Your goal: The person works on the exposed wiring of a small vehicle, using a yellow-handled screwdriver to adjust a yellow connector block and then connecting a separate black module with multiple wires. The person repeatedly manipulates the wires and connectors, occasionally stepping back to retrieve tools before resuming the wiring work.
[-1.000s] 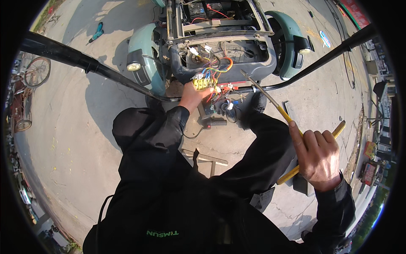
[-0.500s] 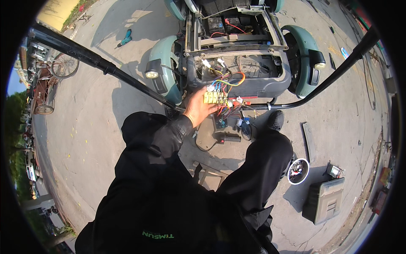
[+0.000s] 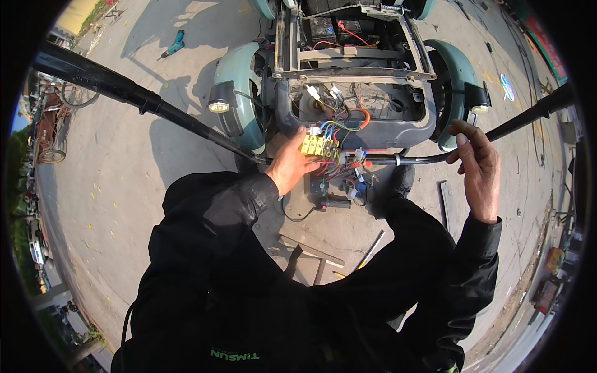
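Note:
My left hand grips a wired block with yellow terminal covers, thumb along its upper left side. Coloured wires run from the block toward the open rear of a small green vehicle. Just right of the block hangs a tangle of wires and connectors. My right hand is raised on the right, apart from the block. Its fingers are curled in against the thumb, and whatever may be between them is too small to make out.
A long black tube crosses in front of me, its right part passing by my right hand. A black handle grip lies on the ground below the wires. A teal drill lies far left; batteries sit in the vehicle frame.
My right hand has come into view at the right with its fingers curled. My left hand keeps hold of the block. The bucket and toolbox at lower right are now out of sight.

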{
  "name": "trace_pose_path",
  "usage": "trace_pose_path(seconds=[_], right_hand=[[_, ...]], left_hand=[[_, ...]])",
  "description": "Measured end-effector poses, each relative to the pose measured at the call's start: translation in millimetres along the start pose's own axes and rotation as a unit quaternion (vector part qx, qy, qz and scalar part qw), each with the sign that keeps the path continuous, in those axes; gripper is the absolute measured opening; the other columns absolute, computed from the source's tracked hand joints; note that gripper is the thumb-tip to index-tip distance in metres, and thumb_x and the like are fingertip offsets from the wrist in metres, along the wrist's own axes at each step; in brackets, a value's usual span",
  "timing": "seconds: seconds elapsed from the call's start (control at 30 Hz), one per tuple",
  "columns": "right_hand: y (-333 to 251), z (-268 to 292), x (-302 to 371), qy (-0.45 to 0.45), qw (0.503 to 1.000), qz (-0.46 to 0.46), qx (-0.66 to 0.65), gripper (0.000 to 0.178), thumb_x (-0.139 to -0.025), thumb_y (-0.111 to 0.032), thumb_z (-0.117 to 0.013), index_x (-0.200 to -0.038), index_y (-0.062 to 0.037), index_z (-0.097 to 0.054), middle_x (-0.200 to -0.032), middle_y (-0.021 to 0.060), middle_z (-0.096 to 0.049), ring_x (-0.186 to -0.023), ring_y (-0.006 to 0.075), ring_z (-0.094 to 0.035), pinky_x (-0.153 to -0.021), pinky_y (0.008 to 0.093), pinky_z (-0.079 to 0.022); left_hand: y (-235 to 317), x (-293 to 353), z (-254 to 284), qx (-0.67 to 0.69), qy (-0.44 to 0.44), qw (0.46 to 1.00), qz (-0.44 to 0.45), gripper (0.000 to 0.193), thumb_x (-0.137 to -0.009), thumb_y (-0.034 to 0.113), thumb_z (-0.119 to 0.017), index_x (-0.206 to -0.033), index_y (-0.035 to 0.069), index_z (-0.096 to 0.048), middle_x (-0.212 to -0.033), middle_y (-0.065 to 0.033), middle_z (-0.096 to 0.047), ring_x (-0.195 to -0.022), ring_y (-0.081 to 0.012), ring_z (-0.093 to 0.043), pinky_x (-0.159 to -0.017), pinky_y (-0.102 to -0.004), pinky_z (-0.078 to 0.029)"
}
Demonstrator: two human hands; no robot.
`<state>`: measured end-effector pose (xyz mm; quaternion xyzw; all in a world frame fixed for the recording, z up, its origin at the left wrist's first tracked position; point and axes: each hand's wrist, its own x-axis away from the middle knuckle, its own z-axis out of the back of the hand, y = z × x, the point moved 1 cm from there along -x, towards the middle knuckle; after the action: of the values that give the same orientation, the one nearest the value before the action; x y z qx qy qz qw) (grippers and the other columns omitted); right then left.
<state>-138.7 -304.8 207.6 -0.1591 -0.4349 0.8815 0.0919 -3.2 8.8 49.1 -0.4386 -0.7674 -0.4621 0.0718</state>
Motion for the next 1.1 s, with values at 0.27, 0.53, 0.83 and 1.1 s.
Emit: trace_pose_path(seconds=[0.27,0.53,0.83,1.1], right_hand=[[-10,-180,-65,-0.213,0.973,0.09,0.012,0.03,-0.093,-0.009,-0.065,-0.123,-0.002,-0.067,-0.106,0.017,-0.07,-0.082,0.026,-0.07,-0.077,0.0357,-0.055],[4,-185,-64,-0.231,0.966,0.113,0.006,0.03,-0.083,0.003,-0.068,-0.113,-0.0011,-0.069,-0.105,0.0181,-0.07,-0.098,0.0374,-0.067,-0.087,0.041,-0.053],[1,-191,-63,-0.225,0.967,0.092,-0.074,0.021,-0.083,0.003,-0.068,-0.105,0.0018,-0.071,-0.094,0.0193,-0.071,-0.083,0.0328,-0.071,-0.077,0.0381,-0.055],[-2,-195,-64,-0.174,0.981,0.089,-0.017,0.014,-0.084,-0.006,-0.069,-0.097,-0.0002,-0.072,-0.087,0.0189,-0.072,-0.083,0.0369,-0.07,-0.078,0.0413,-0.055]], left_hand=[[-1,7,8,0.026,-0.038,0.999,-0.016,0.056,-0.108,0.048,-0.034,-0.142,0.005,-0.045,-0.137,-0.0121,-0.056,-0.125,-0.0258,-0.055,-0.109,-0.0406,-0.039],[-1,1,2,-0.006,-0.01,1.0,-0.011,0.056,-0.108,0.05,-0.033,-0.142,0.007,-0.045,-0.135,-0.0083,-0.056,-0.12,-0.0225,-0.056,-0.104,-0.0391,-0.042],[0,-2,-3,-0.015,-0.008,0.999,-0.027,0.051,-0.108,0.047,-0.037,-0.135,0.006,-0.05,-0.129,-0.0091,-0.06,-0.115,-0.0241,-0.06,-0.099,-0.0394,-0.047],[1,-2,-7,0.011,-0.013,0.999,-0.031,0.049,-0.108,0.044,-0.037,-0.135,0.006,-0.05,-0.129,-0.0084,-0.06,-0.115,-0.0231,-0.06,-0.1,-0.0389,-0.047]])
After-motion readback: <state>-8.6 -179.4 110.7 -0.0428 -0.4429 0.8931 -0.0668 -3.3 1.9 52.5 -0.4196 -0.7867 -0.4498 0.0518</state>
